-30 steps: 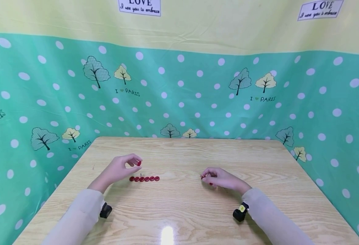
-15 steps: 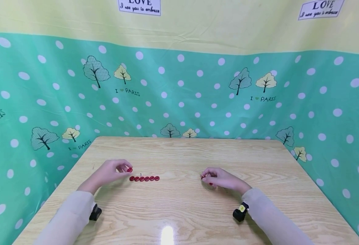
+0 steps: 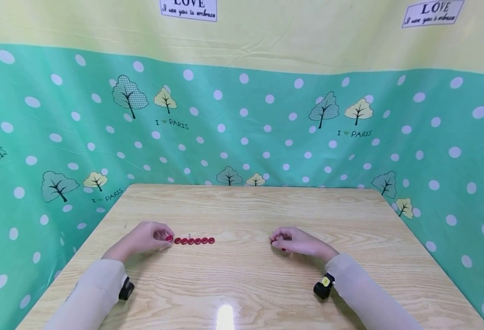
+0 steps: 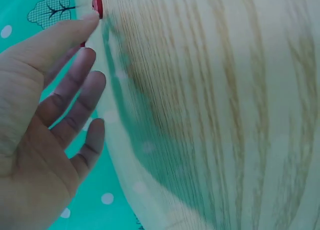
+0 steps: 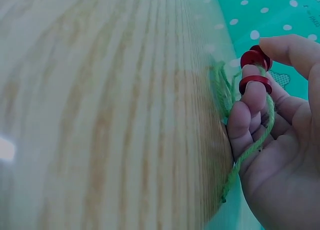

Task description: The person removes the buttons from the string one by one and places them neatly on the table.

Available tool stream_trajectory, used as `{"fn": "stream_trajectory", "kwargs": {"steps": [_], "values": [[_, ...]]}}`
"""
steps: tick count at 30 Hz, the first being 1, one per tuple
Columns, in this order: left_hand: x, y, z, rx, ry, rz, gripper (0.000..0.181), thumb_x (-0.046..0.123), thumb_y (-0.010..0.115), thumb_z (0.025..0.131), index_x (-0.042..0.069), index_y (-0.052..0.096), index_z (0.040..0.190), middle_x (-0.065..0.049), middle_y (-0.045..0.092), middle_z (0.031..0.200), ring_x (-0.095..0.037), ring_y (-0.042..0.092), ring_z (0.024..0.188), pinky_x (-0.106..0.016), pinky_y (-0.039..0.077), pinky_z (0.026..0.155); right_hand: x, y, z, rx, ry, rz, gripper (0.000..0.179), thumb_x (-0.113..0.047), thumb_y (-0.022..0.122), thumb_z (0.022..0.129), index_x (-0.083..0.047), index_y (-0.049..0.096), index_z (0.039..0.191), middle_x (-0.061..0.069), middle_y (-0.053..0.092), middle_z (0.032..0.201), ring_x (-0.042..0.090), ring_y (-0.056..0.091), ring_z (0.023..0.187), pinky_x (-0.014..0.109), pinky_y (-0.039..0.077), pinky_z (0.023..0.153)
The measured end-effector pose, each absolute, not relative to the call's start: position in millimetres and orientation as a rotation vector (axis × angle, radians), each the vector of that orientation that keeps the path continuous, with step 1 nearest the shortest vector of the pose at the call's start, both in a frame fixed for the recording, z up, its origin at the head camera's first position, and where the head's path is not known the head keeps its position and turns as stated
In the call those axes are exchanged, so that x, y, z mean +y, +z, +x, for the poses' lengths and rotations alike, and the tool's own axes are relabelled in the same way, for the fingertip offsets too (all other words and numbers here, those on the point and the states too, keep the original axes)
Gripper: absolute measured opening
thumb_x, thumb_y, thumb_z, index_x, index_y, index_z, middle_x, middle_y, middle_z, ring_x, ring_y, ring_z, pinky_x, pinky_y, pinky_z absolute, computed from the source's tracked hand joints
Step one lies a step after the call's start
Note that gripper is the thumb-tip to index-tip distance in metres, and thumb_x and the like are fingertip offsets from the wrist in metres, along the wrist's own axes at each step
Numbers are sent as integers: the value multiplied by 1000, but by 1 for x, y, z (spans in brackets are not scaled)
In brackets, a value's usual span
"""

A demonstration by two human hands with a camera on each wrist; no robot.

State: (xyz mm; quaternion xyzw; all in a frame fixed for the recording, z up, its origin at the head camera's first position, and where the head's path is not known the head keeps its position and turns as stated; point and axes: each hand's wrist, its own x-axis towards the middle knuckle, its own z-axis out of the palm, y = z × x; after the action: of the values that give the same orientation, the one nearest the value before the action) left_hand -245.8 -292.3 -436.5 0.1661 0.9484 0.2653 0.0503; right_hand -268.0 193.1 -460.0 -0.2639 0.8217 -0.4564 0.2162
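Note:
My left hand (image 3: 145, 236) pinches a red button (image 3: 169, 238) low at the left end of a row of red buttons (image 3: 198, 241) on the table. Whether the held button touches the table or the row, I cannot tell. In the left wrist view the thumb hides most of it, and red discs (image 4: 97, 6) show past the thumb tip. Farther right, my right hand (image 3: 299, 240) holds red buttons (image 5: 256, 84) and a length of green yarn (image 5: 270, 117). The yarn runs past the buttons and across the palm, with more strands lying behind the fingers.
A light wood table (image 3: 242, 284) spreads under both hands. Behind it hangs a green and yellow curtain (image 3: 242, 114) with dots and trees. A tiny grey thing (image 3: 189, 235) stands just behind the button row. Each wrist wears a small black camera (image 3: 322, 288).
My left hand has moved left and down with its button, from above and behind the row to the row's left end. The right hand has hardly moved.

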Motion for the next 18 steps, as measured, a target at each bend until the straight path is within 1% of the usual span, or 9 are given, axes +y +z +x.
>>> {"fn": "stream_trajectory", "kwargs": {"steps": [5,11,18], "values": [[-294,-438,-245,2850,806,492,17,21,82,85,16,74,99,7,63,85,-13,56,79,-34,49,72,192,-460,-267,2286,-1251,-737,27,-29,60,102,-7,64,117,0,56,81,13,51,70,25,44,61],[-292,-436,-244,2845,817,449,19,20,81,86,14,74,102,5,63,87,-14,56,81,-36,49,74,192,-461,-266,2299,-1241,-741,25,-29,59,103,-9,64,117,1,57,82,14,52,72,26,47,63],[-290,-436,-244,2849,825,415,19,20,80,87,14,74,105,5,63,88,-14,57,82,-36,49,76,192,-460,-267,2292,-1253,-734,25,-27,59,103,-7,63,117,1,57,82,14,52,71,25,46,61]]}}
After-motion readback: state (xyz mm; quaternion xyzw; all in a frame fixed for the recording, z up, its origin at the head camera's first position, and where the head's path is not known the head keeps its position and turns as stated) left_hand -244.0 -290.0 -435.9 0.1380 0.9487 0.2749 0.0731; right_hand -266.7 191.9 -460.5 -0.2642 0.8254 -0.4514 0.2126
